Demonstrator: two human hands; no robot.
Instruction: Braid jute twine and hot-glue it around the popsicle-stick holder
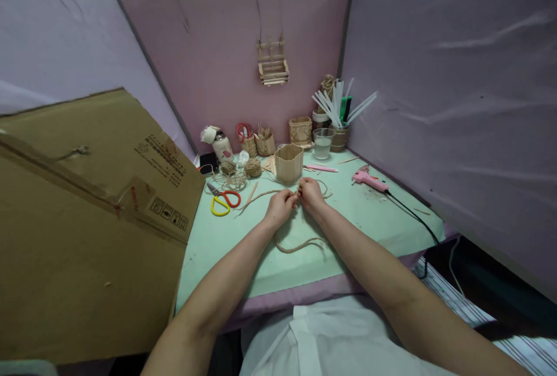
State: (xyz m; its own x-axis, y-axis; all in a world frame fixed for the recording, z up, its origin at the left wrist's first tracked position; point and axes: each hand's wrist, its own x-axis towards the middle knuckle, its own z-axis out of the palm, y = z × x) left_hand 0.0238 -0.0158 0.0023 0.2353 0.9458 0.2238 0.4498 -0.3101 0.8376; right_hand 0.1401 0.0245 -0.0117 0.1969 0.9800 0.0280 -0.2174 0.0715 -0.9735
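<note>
My left hand (pixel 282 206) and my right hand (pixel 311 193) meet over the middle of the table, fingertips pinched close together on a brown twine cord (pixel 298 247). One braided-looking length of the cord curves across the cloth below my hands, and loose strands (pixel 260 195) run out to the left. The exact spot between my fingertips is too small to make out. Just behind my hands stands a wooden-stick container (pixel 289 164) with an uneven rim. Scissors (pixel 226 201) with a red and a yellow handle lie to the left, beside a flat wooden stick (pixel 252 192).
Twine balls (pixel 253 167), a bottle (pixel 221 145), stick-filled cups (pixel 265 144) and a clear cup of liquid (pixel 322 145) line the back. A pink glue gun (pixel 369 179) with a black cable lies right. A large cardboard sheet (pixel 87 248) leans at the left edge.
</note>
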